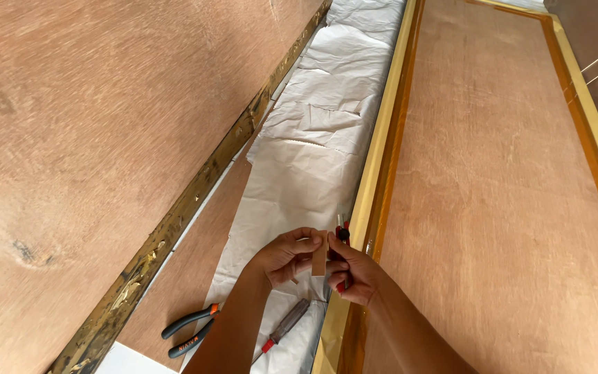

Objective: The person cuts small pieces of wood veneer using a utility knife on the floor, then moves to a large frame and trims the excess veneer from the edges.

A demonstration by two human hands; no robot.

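- At 6 o'clock: left hand (286, 256) pinching a wood strip (320, 257), upright.
- Beside it, right hand (354, 275) closed around a red-black tool (343, 234), mostly hidden.
- At 7 o'clock: pliers (189, 331), screwdriver (286, 325) on paper (313, 159), partly covered by forearm.

One head-worn camera looks steeply down, close over both hands, along the wooden panels (506, 173).

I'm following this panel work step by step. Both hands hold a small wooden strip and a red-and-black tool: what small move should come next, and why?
Probably steady the wooden strip with the left hand: the right hand holds the red-and-black tool against its edge, above the gold-trimmed panel.
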